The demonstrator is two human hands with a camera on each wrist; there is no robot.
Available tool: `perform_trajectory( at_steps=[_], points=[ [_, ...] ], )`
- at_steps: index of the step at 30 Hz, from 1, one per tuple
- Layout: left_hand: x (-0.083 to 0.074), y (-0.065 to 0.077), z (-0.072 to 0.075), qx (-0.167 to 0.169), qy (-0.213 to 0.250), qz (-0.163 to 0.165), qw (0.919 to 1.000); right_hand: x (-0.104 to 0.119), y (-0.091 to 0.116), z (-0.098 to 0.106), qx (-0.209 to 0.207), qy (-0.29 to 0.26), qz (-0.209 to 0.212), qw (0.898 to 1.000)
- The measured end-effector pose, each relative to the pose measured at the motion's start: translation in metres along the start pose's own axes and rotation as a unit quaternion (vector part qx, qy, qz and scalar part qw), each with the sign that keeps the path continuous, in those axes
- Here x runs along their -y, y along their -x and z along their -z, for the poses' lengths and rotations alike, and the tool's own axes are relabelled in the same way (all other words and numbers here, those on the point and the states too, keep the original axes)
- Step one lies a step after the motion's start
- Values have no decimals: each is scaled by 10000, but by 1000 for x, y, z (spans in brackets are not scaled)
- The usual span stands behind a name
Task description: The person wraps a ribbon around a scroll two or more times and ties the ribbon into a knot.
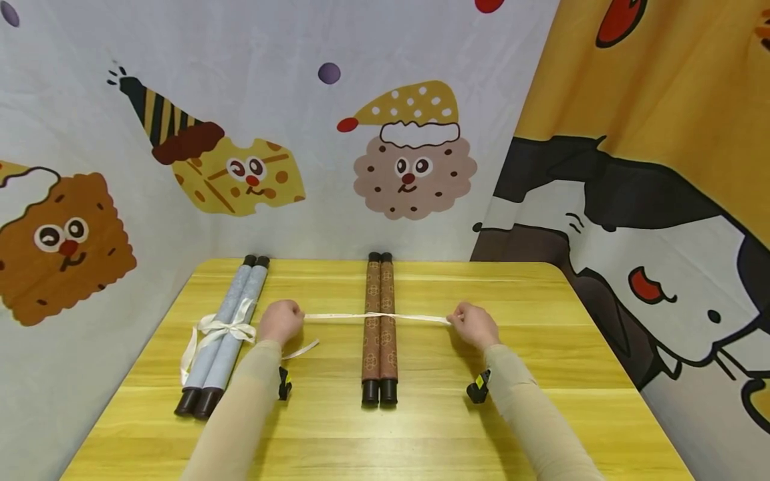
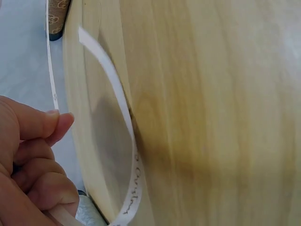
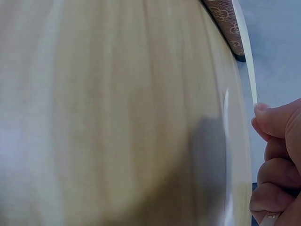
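Note:
A brown patterned double-roll scroll with dark end knobs lies lengthwise mid-table. Across its middle runs a cream ribbon, stretched straight between both hands. My left hand pinches one side of it between thumb and forefinger, the other fingers curled. From that hand the ribbon's loose tail, with writing on it, curves over the table. On the other side my right hand pinches the ribbon at thumb and fingertip; in the right wrist view the taut strip leads from the fingertips to the scroll.
Left of the left hand lies a pale blue double-roll scroll, tied round with a white ribbon bow. Both scrolls rest on a yellow wood-grain table. A printed curtain hangs behind the table's far edge.

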State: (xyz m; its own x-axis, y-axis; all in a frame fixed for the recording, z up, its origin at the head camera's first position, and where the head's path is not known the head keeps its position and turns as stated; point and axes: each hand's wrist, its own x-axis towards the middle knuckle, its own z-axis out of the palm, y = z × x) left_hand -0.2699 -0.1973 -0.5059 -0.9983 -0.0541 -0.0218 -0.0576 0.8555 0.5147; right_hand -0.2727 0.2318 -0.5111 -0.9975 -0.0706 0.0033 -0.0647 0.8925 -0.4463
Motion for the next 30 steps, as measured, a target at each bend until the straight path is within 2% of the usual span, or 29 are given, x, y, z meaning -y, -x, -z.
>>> perform_trajectory(
  at_steps=[6,15,19,24,30],
  points=[
    [-3,1,-2,144,-60,153,9998,-4,4,-8,129,0,38,9999],
    [-5,0,-3,289,-168,172,9993,-6,1,-10,3,-64,81,9999],
    [-1,-1,-5,274,-183,107,9994,-2,-1,-3,-313,-248,153,9991],
    [-1,0,-4,253,-183,58,9995,14,-10,16,-946,-449,517,9932],
    [-1,0,-3,304,-198,35,9993,38,-27,34,-1422,101,1069,9840]
  ],
)
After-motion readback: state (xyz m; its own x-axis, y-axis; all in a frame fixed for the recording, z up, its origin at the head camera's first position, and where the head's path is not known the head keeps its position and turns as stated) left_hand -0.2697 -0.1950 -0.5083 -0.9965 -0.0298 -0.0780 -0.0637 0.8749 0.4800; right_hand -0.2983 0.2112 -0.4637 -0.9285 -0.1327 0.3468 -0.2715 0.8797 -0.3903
